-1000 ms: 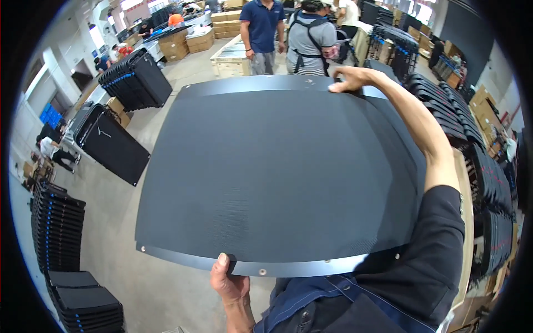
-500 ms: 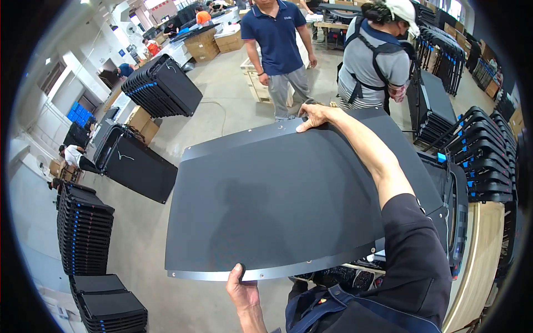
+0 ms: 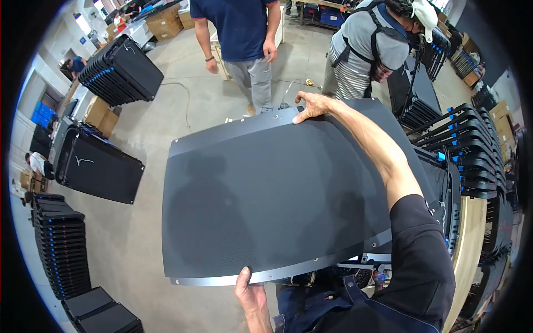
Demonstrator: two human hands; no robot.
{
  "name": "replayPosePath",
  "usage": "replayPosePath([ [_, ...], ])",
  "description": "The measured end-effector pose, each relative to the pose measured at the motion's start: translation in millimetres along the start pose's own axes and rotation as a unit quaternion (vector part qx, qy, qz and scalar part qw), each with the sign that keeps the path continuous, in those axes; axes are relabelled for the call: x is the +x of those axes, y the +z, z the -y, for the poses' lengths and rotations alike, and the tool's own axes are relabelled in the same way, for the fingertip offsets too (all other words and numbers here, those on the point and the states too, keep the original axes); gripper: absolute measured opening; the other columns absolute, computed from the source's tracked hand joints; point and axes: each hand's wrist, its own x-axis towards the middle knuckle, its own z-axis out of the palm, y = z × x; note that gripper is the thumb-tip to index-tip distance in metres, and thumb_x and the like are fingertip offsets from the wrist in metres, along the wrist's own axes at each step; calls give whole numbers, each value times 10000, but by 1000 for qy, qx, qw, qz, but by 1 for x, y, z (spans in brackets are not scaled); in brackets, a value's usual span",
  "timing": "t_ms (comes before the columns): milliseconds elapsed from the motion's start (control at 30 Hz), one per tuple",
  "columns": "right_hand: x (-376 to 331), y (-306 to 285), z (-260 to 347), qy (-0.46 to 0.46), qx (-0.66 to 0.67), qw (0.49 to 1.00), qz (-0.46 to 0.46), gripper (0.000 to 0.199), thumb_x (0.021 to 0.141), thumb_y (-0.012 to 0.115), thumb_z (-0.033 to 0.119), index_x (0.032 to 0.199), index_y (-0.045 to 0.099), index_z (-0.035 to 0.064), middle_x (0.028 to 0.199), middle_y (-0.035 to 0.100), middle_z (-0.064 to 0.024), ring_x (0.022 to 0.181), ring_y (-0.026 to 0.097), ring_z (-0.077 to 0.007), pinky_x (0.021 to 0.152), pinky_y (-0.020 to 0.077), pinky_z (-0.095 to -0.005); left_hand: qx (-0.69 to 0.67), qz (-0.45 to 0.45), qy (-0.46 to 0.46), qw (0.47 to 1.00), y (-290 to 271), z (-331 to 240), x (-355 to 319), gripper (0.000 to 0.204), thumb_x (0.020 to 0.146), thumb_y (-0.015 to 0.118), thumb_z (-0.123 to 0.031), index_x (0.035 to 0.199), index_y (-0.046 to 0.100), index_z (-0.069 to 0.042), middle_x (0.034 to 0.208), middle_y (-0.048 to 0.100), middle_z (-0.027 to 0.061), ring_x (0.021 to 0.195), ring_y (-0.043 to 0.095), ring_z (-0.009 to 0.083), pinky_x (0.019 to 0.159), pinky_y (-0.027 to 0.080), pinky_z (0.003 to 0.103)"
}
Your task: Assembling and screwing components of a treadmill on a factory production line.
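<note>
Dark panel (image 3: pixel 266 188) held partly over the floor (image 3: pixel 125 241)
The pale near strip (image 3: pixel 214 281) is pinched by the left hand (image 3: pixel 254 297); the matching far strip (image 3: pixel 230 127) is pinched by the right hand (image 3: pixel 312 106).

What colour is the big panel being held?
The panel is dark grey, with shinier edge strips; best seen in the head view.
</note>
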Motion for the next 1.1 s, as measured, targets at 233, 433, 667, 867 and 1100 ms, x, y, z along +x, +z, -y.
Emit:
replayPosePath([
  [233, 1, 17, 77, 141, -130, 981, 20, 1003, 725, 724, 727, 1383, 507, 2, 1366, 568, -255, 1283, 556, -361, 1051, 451, -473, 30, 20, -20, 999, -19, -3, 5, 468, 876, 684, -88, 1314, 553, 14, 1205, 643, 125, 1118, 633, 268, 1003, 495, 472],
  [433, -6, 46, 59, 139, -132, 955, -228, 492, 912, 649, 363, 1269, 585, 29, 1276, 592, -220, 1234, 557, -395, 1019, 465, -533, 33, 33, -36, 998, -2, -4, 0, 238, 916, 704, -156, 1066, 657, 22, 1009, 695, 122, 917, 709, 270, 744, 628, 443],
  [667, -70, 119, 105, -130, -128, 932, -314, 314, 970, 576, 233, 1261, 657, 150, 1260, 603, -126, 1147, 578, -364, 972, 499, -490, 47, 82, -63, 993, 4, -16, -7, 229, 940, 681, -151, 1064, 631, 35, 1039, 682, 133, 899, 713, 231, 725, 661, 386],
  [867, -78, 105, 133, 5, -162, 965, -206, 346, 912, 532, 123, 1239, 642, 103, 1235, 605, -161, 1152, 583, -403, 883, 533, -566, 37, 107, -70, 991, 4, -23, -11, 222, 954, 661, -134, 1131, 629, -3, 1031, 677, 99, 897, 713, 225, 756, 664, 400],
  [1100, -161, 104, 134, -16, -110, 951, -289, 411, 941, 586, 178, 1327, 535, 46, 1285, 560, -180, 1205, 540, -404, 978, 482, -538, 30, 154, -95, 983, -2, -12, -5, 225, 960, 649, -135, 1154, 615, -24, 1037, 692, 90, 893, 720, 225, 771, 658, 398],
])
